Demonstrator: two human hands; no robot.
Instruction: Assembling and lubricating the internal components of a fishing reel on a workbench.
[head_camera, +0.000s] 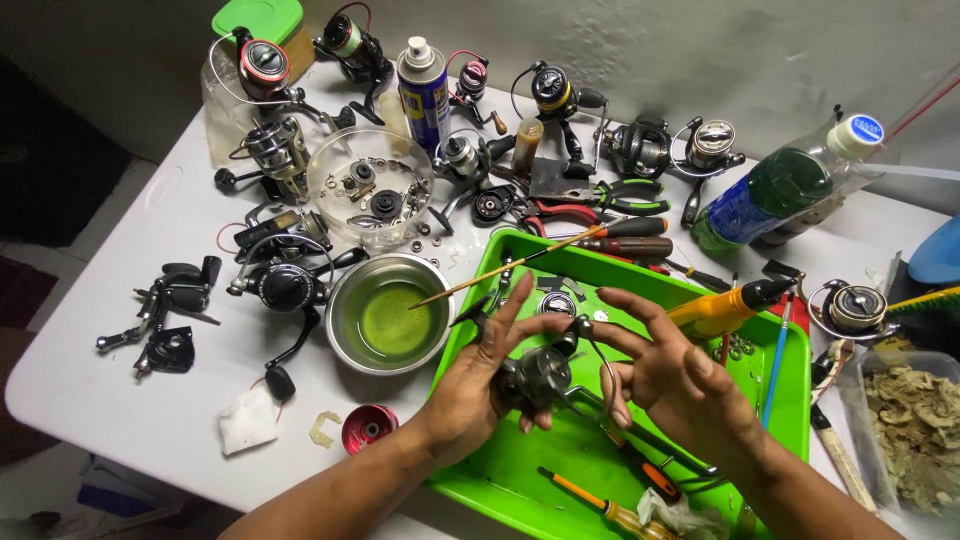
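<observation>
Over the tray: both hands, one reel
Bowl (390, 315): steel, green liquid, left of tray (500, 480)
Left hand (480, 385): clasps reel (538, 375), fingers up
Right hand (675, 385): fingers spread, fingertip at reel's bail

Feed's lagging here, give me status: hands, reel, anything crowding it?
Left hand holds reel body, fingers spread. Right hand open beside it. Both over green tray; screwdrivers underneath.

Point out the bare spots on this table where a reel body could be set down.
Bare tabletop lies at the left edge, below the dismantled black reel parts, and between the red cap and the steel bowl. The far side around the spray can and the green tray are crowded.
</observation>
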